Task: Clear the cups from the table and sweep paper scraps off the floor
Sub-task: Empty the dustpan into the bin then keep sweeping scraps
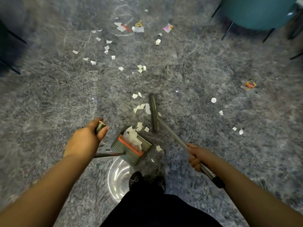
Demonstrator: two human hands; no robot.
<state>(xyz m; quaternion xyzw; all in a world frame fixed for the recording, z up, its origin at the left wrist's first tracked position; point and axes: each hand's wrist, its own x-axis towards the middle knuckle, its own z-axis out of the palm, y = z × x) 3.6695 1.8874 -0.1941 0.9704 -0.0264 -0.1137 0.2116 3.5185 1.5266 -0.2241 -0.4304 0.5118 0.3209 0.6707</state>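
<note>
Fingers (pixel 194 163) wrapped round broom handle (pixel 173 135), fingers (pixel 102 133) round dustpan handle (pixel 100 126); pole mostly hidden. Paper scraps (pixel 139 108) at twelve o'clock.

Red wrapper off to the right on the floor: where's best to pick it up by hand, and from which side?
Pinch the red wrapper by its near edge, coming straight down from above. It lies flat on the floor with nothing beside it, so only an edge offers any purchase. Both hands are busy, so one must let go first.

Paper scraps (pixel 107 47) across speckled grey floor (pixel 49 99)
</note>
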